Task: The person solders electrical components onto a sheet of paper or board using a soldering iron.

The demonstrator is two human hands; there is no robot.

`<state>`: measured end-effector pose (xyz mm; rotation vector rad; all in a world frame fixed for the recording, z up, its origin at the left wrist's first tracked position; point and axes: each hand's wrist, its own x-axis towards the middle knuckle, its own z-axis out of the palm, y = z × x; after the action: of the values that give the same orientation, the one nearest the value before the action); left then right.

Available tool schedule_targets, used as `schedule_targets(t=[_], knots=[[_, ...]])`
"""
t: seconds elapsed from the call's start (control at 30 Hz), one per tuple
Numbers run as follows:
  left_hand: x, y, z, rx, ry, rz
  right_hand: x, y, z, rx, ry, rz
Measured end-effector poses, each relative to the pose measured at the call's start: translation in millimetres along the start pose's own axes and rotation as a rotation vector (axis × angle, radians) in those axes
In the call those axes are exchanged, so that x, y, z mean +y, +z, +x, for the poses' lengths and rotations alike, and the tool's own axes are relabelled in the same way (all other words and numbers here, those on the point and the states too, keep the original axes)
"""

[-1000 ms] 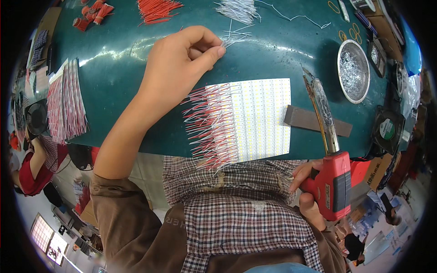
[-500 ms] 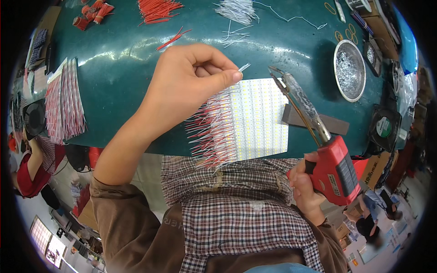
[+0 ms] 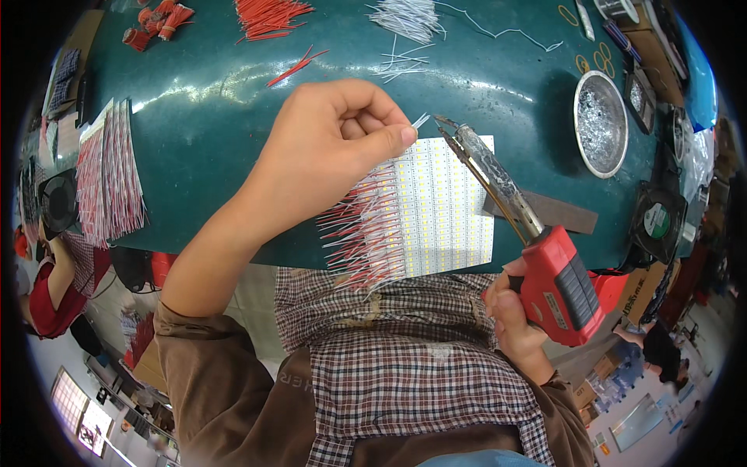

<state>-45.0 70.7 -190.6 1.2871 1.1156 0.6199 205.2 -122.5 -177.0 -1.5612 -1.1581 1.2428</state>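
Observation:
My left hand (image 3: 327,156) pinches a short white wire (image 3: 419,121) between thumb and forefinger, just above the top left corner of a white panel of LED strips (image 3: 443,202). Red and white wire leads (image 3: 359,233) fan out from the panel's left edge. My right hand (image 3: 517,311) grips the red handle of a soldering gun (image 3: 556,284) at the table's near edge. The gun's metal tip (image 3: 445,124) points up and left, close to the wire end.
On the green table (image 3: 202,101) lie bundles of red wires (image 3: 268,15) and white wires (image 3: 405,17) at the far edge. A round metal dish (image 3: 601,124) stands at the right. A finished stack of strips (image 3: 109,175) lies at the left. Another person (image 3: 47,288) sits far left.
My left hand left the far wire pile and came back toward the panel with a white wire. My right hand swung the soldering gun up and left until its tip neared the wire.

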Motion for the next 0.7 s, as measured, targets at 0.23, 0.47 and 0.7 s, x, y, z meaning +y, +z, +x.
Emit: schedule_targets(t=[0.23, 0.47, 0.7], knots=[[0.4, -0.7, -0.6, -0.056, -0.042, -0.030, -2.9, 0.7, 1.2, -0.021, 0.021, 0.000], [2.7, 1.0, -1.3, -0.046, -0.039, -0.053, -3.9, 2.1, 4.1, -0.028, 0.008, 0.007], [2.2, 0.7, -3.6, -0.033, -0.037, -0.034, -4.2, 1.6, 4.9, -0.033, 0.011, 0.009]])
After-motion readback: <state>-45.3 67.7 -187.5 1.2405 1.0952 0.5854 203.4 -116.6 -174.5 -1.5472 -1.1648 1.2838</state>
